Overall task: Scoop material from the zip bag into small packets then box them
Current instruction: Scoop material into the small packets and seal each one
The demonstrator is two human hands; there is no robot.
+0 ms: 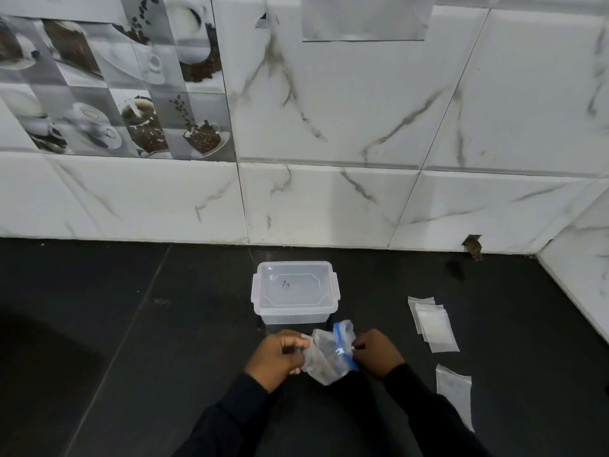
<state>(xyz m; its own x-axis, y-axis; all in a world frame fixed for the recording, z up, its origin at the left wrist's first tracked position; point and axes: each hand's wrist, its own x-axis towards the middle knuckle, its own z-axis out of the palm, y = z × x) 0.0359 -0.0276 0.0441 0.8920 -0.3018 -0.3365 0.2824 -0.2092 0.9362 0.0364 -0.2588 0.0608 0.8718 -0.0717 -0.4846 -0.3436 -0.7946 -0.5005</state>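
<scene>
A clear zip bag [324,357] with a blue zip strip is held between both hands just above the black counter. My left hand [278,356] grips the bag's left side. My right hand [375,352] pinches the blue zip end on the right. Behind the bag stands a clear plastic box [295,291] with its lid clipped on. To the right lie three overlapping small packets [433,324], flat on the counter. One more small packet [454,392] lies nearer, beside my right sleeve.
The black counter [164,324] meets a white marble-tiled wall [329,199] at the back and another at the far right. A dark round hollow shows at the lower left [39,374]. A small hole with brown debris sits at the wall base [474,249].
</scene>
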